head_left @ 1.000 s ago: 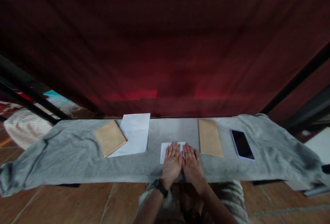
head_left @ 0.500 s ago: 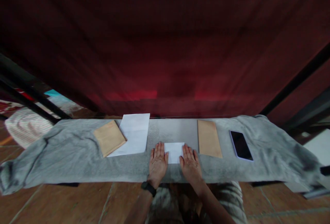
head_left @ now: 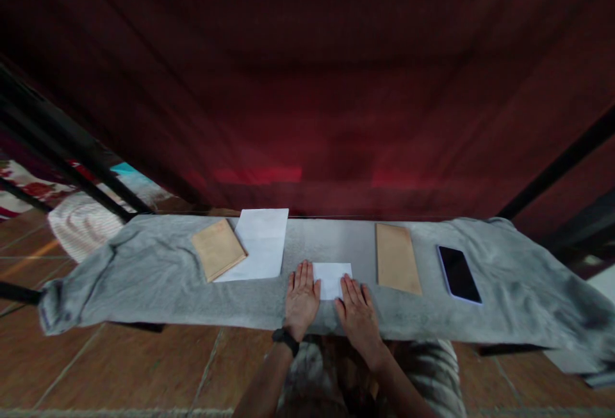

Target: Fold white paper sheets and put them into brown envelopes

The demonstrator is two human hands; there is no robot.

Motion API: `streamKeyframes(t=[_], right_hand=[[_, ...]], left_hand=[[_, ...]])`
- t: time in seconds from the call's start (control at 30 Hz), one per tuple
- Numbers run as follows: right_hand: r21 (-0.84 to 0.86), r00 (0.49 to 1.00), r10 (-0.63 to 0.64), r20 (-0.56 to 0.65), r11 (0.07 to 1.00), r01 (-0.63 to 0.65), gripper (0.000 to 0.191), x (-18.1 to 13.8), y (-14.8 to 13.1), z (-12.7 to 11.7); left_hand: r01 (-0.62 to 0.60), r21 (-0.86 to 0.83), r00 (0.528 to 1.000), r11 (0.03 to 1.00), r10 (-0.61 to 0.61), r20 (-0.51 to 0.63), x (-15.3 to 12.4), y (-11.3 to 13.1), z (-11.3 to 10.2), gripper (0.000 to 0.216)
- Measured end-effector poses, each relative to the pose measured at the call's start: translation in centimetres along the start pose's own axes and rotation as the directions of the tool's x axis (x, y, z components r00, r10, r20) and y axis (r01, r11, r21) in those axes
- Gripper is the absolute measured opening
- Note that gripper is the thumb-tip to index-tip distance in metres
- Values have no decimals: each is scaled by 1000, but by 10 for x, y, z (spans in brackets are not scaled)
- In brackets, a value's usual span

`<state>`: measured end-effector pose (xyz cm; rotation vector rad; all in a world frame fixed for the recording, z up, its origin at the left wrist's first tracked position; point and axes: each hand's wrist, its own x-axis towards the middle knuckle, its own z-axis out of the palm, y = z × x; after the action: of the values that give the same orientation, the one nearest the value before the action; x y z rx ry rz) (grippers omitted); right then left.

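Note:
A small folded white paper point(head_left: 331, 280) lies on the grey cloth in front of me. My left hand point(head_left: 302, 296) rests flat at its left edge, fingers stretched forward and thumb on or beside the paper. On the other side, my right hand point(head_left: 356, 312) lies flat, its fingertips touching the paper's right edge and lower right corner. Neither hand grips anything. To the right of my right hand is a brown paper envelope point(head_left: 398, 258). Further left, larger white sheets point(head_left: 264, 245) lie partly under a stack of brown envelopes point(head_left: 219, 250).
A grey cloth point(head_left: 158, 277) covers the long narrow bench. Near its right end lies a phone point(head_left: 459, 274) with a dark screen. Dark red fabric point(head_left: 336, 97) hangs behind, between black metal bars point(head_left: 557, 168). Tiled floor point(head_left: 187, 367) shows below the front edge.
My right hand has slid slightly down along the paper's right edge. My left hand stays flat beside the paper. The whole view has shifted and tilted a little with my head.

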<state>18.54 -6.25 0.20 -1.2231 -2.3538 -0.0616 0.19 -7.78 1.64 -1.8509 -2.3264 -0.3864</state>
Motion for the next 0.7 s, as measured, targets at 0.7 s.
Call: streamKeyframes(t=[0.7], right_hand=[[-36,999,-4,33,999,5,54,-12,12,-5]], left_hand=[[-212,-188,964,959,237,121,6,32,-4,53]])
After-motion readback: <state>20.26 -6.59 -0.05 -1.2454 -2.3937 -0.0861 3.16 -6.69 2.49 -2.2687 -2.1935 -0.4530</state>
